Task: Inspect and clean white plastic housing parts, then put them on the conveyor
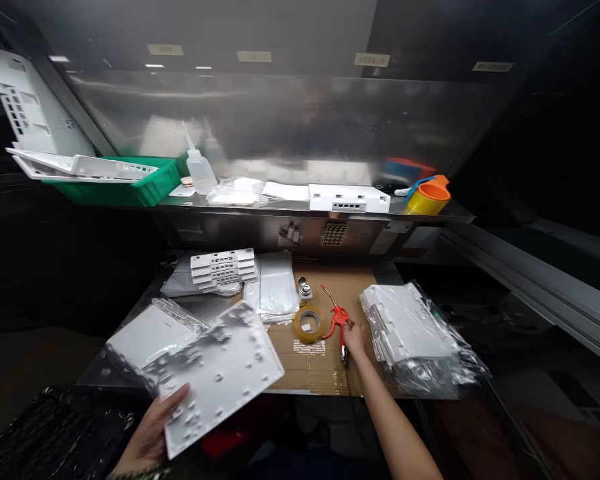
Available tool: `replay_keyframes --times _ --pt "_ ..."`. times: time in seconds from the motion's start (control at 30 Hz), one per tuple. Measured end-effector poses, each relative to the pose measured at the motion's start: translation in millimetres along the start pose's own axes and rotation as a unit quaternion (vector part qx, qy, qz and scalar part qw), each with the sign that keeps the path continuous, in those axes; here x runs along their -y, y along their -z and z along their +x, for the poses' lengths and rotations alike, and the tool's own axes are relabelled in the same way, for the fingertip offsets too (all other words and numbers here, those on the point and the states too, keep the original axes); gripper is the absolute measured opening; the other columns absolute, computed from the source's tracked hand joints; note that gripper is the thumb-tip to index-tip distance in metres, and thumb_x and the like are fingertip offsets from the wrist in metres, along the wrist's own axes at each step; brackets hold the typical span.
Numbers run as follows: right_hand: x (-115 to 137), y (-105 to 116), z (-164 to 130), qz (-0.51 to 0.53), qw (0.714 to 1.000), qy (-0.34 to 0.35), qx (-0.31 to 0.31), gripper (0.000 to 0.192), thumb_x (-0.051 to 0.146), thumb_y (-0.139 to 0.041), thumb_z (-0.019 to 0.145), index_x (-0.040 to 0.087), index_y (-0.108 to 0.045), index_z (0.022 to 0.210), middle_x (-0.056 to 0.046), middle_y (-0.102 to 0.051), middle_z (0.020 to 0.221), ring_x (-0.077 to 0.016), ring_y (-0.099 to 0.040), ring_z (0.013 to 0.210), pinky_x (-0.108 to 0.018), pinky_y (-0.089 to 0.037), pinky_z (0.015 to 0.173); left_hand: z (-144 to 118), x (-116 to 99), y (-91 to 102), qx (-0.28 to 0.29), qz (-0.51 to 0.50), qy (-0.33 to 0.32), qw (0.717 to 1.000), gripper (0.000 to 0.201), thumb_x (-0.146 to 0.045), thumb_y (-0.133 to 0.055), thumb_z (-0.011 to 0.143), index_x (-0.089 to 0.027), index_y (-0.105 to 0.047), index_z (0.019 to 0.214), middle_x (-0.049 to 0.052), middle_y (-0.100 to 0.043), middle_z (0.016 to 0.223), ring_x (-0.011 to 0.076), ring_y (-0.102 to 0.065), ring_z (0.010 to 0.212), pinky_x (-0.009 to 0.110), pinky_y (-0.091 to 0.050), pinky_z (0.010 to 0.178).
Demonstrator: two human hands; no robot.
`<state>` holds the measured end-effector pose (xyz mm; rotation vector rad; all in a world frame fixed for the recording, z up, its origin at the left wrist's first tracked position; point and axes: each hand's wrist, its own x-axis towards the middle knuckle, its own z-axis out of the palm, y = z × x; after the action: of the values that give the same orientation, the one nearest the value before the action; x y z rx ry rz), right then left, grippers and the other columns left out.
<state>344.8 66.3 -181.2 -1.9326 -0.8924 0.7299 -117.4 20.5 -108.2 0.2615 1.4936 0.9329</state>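
My left hand [153,427] grips the lower left edge of a white plastic housing panel [230,380], thumb on top. The panel is tilted, its studded inner face showing. My right hand [355,337] has its fingers curled against a red air blow gun [339,317] on the cardboard [290,360]; part of the grip is hidden. Left of the gun lies a roll of tape [309,325]. Behind the held panel, a bagged white housing [153,333] rests on the bench, partly covered by the panel.
Bagged white housings [410,327] are piled at right. Clear plastic bags [275,287] and stacked white housings [223,268] lie at the back. A shelf above carries a green bin [125,193], a squeeze bottle [200,172], a white housing [350,199] and a yellow tape roll [427,199].
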Motion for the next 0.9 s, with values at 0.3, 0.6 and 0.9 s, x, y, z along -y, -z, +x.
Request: replay_keyframes --times 0.3,0.6,0.9 --pt "8 3 -111 0.268 0.933 -0.098 0.22 0.067 0.075 -0.067 0.082 0.013 -0.075 0.106 -0.018 -0.078 0.107 -0.0342 -0.072 0.113 -0.052 -0.056 0.098 55 8 -121.3 0.295 0.246 -0.041 0.922 0.06 -0.046 -0.096 0.06 -0.011 -0.073 0.103 0.016 -0.078 0.089 0.0364 -0.075 0.084 0.048 -0.061 0.075" --pt "28 58 -124 0.531 0.83 -0.173 -0.009 0.057 0.054 -0.077 0.084 0.019 -0.068 0.128 -0.011 -0.075 0.127 -0.0322 -0.063 0.132 -0.051 -0.051 0.111 165 6 -204.0 0.24 0.41 -0.322 0.819 0.037 -0.037 -0.068 0.095 -0.019 -0.063 0.126 0.011 -0.062 0.135 0.0294 -0.06 0.122 0.055 -0.05 0.103" --pt "47 76 -143 0.529 0.827 -0.14 -0.131 0.062 0.055 -0.075 0.087 0.023 -0.063 0.138 -0.01 -0.073 0.132 -0.0328 -0.061 0.134 -0.053 -0.051 0.113 197 -3 -203.4 0.246 0.493 -0.379 0.744 0.035 -0.035 -0.064 0.098 -0.018 -0.061 0.129 0.009 -0.068 0.119 0.0268 -0.065 0.111 0.053 -0.052 0.1"
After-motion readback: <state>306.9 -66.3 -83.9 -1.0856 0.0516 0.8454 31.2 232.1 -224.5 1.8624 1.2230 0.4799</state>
